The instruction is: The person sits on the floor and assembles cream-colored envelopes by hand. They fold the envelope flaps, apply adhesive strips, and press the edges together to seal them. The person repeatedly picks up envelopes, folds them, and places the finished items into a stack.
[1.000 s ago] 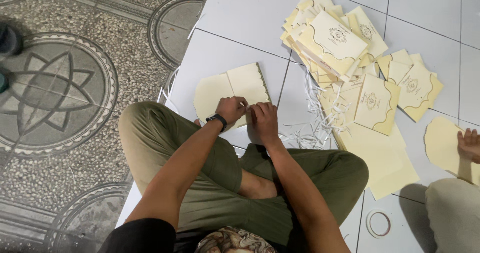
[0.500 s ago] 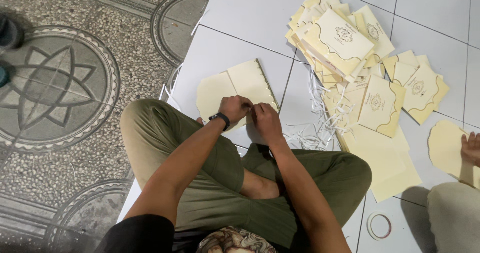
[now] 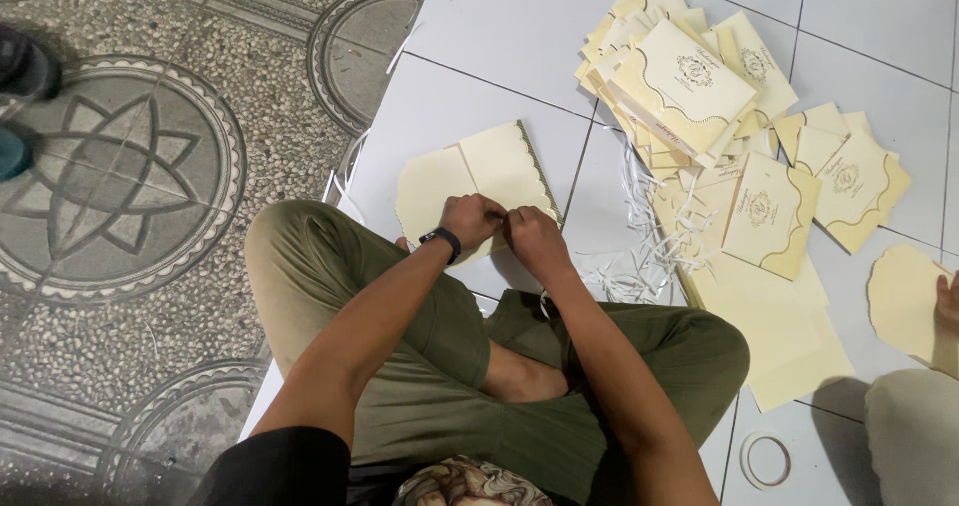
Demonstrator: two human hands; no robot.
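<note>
Little has shifted since a second ago: we keep our left hand and right hand pinched on the near edge of the cream scallop-edged card folder on the white floor tiles, apparently mid-fold or sealing, which next calls for firm pressing along that edge.

You sit on a white tiled floor that meets patterned stone paving on your left. On the tiles lie an open cream card, a heap of cream cards, white paper strips and a tape roll.
</note>
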